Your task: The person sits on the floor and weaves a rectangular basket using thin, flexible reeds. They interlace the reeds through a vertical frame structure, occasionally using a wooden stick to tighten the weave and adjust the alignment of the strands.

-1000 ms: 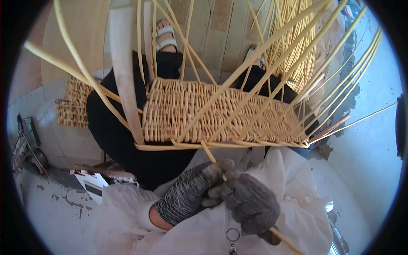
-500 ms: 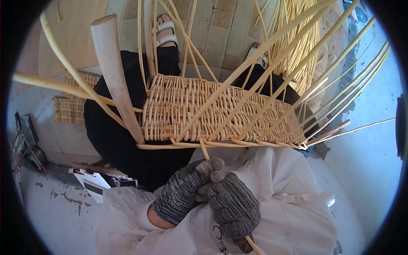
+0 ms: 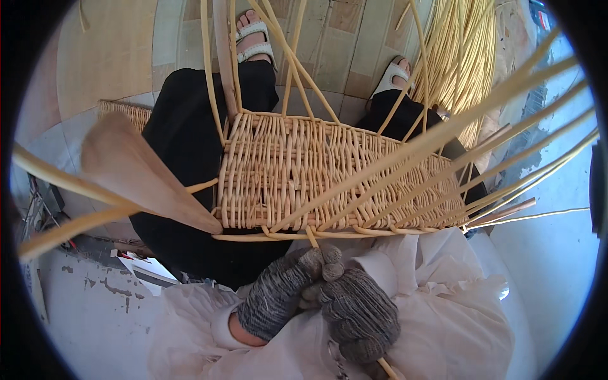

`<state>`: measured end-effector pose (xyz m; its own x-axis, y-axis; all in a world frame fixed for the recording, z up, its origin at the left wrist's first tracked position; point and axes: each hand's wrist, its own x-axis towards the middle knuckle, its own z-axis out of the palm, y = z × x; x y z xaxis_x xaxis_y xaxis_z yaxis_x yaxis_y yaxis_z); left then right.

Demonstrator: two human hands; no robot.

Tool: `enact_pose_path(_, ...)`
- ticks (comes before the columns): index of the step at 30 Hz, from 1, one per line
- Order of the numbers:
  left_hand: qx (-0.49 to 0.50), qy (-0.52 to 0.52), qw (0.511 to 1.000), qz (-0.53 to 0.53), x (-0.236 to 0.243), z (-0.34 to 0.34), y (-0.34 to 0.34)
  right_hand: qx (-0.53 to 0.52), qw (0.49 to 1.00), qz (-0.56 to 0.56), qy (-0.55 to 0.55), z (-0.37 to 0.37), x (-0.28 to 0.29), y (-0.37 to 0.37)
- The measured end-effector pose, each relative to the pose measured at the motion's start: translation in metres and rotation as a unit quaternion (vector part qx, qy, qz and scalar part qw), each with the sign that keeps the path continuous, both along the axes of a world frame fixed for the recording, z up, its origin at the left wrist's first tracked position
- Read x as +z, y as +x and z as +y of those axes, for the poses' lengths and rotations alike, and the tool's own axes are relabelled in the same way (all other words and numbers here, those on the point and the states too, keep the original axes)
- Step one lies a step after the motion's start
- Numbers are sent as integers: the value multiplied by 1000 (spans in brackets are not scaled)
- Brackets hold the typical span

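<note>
A flat woven wicker basket base (image 3: pixel 342 171) rests across my lap, with peeled rods standing up from its edges. A wicker rod (image 3: pixel 312 238) sticks out of its near edge toward me, and its other end shows below my right hand. My left hand (image 3: pixel 278 291), in a grey knitted glove, is closed around this rod close to the edge. My right hand (image 3: pixel 361 313), gloved alike, is closed on the same rod beside and below the left. The fingers of both hands touch. A thick wooden post (image 3: pixel 155 174) rises at the base's near left corner.
A large bundle of wicker rods (image 3: pixel 462 69) lies on the floor at the far right. Long upright rods (image 3: pixel 405 155) slant across the right side. Another woven piece (image 3: pixel 123 114) lies at the left, and a white box-like thing (image 3: pixel 149 275) below it. A pale wall (image 3: pixel 544 253) stands at right.
The basket base has tilted and shifted a little right and toward me, its post and rods leaning more outward. Both hands moved slightly right with it, still gripping the rod.
</note>
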<state>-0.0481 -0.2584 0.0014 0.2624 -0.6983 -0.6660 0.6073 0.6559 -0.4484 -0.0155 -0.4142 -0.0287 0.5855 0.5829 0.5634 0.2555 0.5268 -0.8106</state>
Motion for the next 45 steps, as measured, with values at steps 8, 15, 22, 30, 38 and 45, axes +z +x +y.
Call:
enact_pose_path(8, 38, 125, 991, 7, -9, -11, -10, 18, 1000, 7, 10, -2, -2, -1)
enact_pose_path(15, 64, 281, 944, -160, 13, -28, -22, 93, 927, 323, 167, -7, -22, 53)
enact_pose_path(22, -64, 726, 244, -640, 30, -34, -32, -248, 871, 420, 61, -88, 52, 7)
enact_pose_path(30, -265, 484, 474, -686, -5, -60, 55, -261, 810, 512, 121, -182, 23, -17)
enact_pose_path(38, -110, 525, 574, -618, -45, -66, 22, -210, 901, -78, -372, -86, 83, 133)
enact_pose_path(45, -197, 604, 535, -557, -28, -81, 16, -342, 776, -200, -490, -45, 112, 91)
